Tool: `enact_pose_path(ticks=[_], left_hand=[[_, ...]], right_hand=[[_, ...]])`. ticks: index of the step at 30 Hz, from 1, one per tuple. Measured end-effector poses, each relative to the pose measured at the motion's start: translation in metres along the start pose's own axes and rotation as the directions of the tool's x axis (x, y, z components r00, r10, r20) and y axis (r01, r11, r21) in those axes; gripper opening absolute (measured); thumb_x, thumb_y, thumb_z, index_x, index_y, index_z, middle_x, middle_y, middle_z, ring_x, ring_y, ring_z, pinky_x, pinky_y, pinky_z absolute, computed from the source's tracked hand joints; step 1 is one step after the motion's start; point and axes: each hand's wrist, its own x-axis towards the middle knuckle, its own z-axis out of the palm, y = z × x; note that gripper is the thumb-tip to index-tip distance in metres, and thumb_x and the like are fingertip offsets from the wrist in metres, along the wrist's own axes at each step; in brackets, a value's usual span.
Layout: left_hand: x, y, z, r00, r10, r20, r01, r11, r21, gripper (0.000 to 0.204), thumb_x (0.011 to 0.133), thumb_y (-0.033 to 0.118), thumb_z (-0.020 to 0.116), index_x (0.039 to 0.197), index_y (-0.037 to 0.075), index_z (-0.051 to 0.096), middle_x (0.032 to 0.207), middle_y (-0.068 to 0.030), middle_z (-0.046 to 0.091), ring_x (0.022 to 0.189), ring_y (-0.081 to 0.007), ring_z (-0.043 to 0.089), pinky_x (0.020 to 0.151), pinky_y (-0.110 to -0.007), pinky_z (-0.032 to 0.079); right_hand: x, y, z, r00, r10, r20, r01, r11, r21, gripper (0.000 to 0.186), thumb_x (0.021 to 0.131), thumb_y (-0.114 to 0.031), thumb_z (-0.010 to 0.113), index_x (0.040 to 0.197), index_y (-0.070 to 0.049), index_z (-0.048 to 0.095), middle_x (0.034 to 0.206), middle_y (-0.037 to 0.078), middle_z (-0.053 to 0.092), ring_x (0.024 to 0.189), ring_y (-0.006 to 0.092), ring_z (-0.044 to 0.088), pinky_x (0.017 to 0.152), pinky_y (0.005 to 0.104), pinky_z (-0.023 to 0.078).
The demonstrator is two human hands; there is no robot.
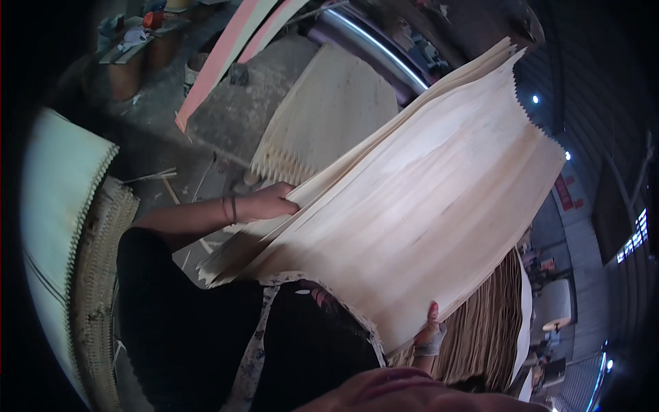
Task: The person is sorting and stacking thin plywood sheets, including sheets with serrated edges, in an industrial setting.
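Veneer sheets slanted across the view; the left hand pinched their left edge, the right hand their lower edge.

A wood workshop — thin wood sheets, a thick layered stack, a shiny metal cylinder, a ribbed roof.

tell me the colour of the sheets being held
The sheets are pale cream-tan, clearest in the head view.
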Motion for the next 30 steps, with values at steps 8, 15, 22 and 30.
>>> enact_pose_path(ticks=[8,15,22,30], left_hand=[[0.170,-0.107,-0.127,0.925,-0.314,-0.214,0.220,0.902,-0.371,0.041,0.088,0.032,0.054,0.116,0.003,0.058,0.103,-0.0034,0.061,0.092,-0.0115,0.055,0.080,-0.030,0.045],[0.031,-0.163,-0.135,0.385,-0.460,-0.800,0.276,0.884,-0.376,0.034,0.089,0.026,0.057,0.117,0.007,0.057,0.085,-0.0023,0.062,0.066,-0.0089,0.056,0.055,-0.024,0.044],[-0.133,-0.083,0.109,-0.139,-0.782,-0.607,0.246,0.567,-0.786,0.036,0.088,0.028,0.055,0.119,0.009,0.054,0.083,-0.0067,0.064,0.063,-0.0158,0.061,0.053,-0.028,0.048],[-0.222,-0.020,0.324,-0.365,-0.826,-0.429,-0.095,0.492,-0.866,0.039,0.088,0.029,0.056,0.121,0.008,0.054,0.090,-0.0107,0.066,0.068,-0.0193,0.065,0.055,-0.030,0.050]], right_hand=[[0.318,-0.038,0.210,0.948,0.078,0.307,0.126,0.797,-0.590,0.042,0.081,-0.040,0.066,0.098,-0.002,0.061,0.087,0.003,0.061,0.073,0.0152,0.057,0.065,0.0294,0.047],[0.400,0.096,0.397,0.671,-0.060,0.739,0.670,0.476,-0.570,0.064,0.087,-0.043,0.054,0.132,0.001,0.038,0.136,0.022,0.039,0.128,0.0337,0.036,0.105,0.0366,0.030],[0.354,0.208,0.498,0.171,-0.223,0.960,0.952,0.288,-0.102,0.058,0.089,-0.048,0.048,0.130,-0.007,0.045,0.134,0.016,0.042,0.127,0.0305,0.034,0.108,0.0434,0.022],[0.363,0.223,0.504,0.196,0.024,0.980,0.967,0.163,-0.198,0.062,0.092,-0.055,0.035,0.141,-0.017,0.032,0.147,0.008,0.028,0.136,0.0271,0.022,0.108,0.0452,0.018]])
